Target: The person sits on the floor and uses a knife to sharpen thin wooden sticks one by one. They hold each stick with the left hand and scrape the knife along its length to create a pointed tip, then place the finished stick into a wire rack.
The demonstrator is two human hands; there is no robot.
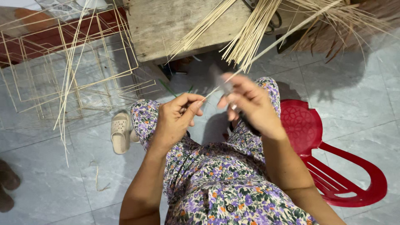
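Note:
My left hand (pixel 177 118) pinches the near end of a long thin bamboo stick (pixel 275 43) that runs up and to the right over the table. My right hand (pixel 252 106) grips a knife with a dark handle, its blurred blade (pixel 223 83) resting against the stick just beyond my left fingertips. Both hands hover above my lap in a floral dress (pixel 225 183).
A wooden table (pixel 166 29) ahead carries bundles of thin bamboo sticks (pixel 250 37). Stick-built frame boxes (pixel 71 71) stand on the tiled floor at left. A beige sandal (pixel 121 131) lies by my left knee. A red plastic chair (pixel 329 162) stands at right.

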